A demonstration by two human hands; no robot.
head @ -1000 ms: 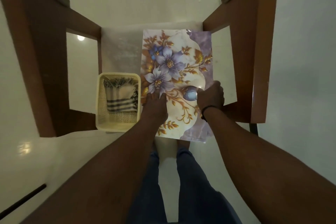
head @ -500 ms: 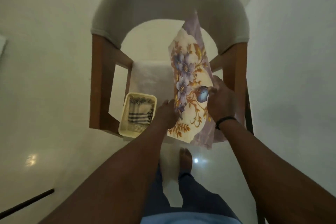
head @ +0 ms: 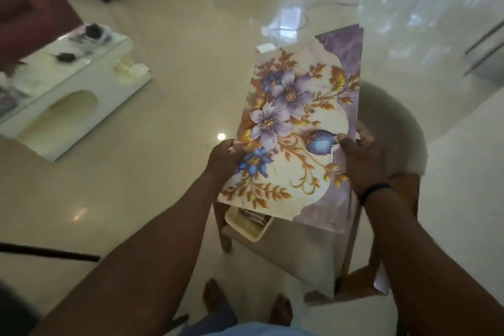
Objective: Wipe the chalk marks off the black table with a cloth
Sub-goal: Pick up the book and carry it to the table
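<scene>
No readable text, labels, brand names, numbers or signs appear anywhere in the view. The flowered panel (head: 297, 128) carries only a printed pattern of purple and blue blossoms with golden leaves, no lettering. The items on the low white table (head: 68, 95) at the left are too blurred to show any writing.
</scene>
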